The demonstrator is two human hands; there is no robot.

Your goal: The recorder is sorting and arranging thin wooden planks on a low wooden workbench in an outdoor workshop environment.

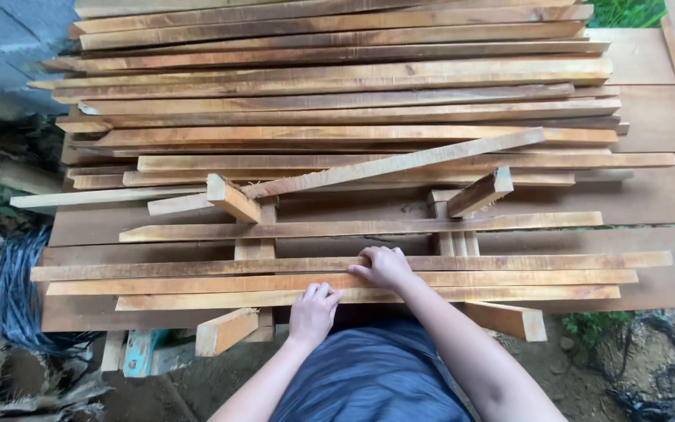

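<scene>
A big stack of long, thin wooden slats (337, 94) lies across wide planks. Three slats lie closest to me, side by side. My left hand (313, 310) presses its fingertips on the nearest slat (509, 294), fingers curled over its edge. My right hand (384, 267) rests flat on the middle slat (197, 283), its fingers reaching the slat behind it (548, 260). Neither hand has a slat lifted. One slat (400, 162) lies slanted across the pile.
Short wooden blocks (232, 198) (480, 192) sit crosswise as spacers, with more block ends (225, 331) (509, 320) jutting under the front edge. A wide base plank (666, 195) extends right. Blue-black bundled strands (13, 297) lie on the ground at left; dark tangled cord (658, 367) at lower right.
</scene>
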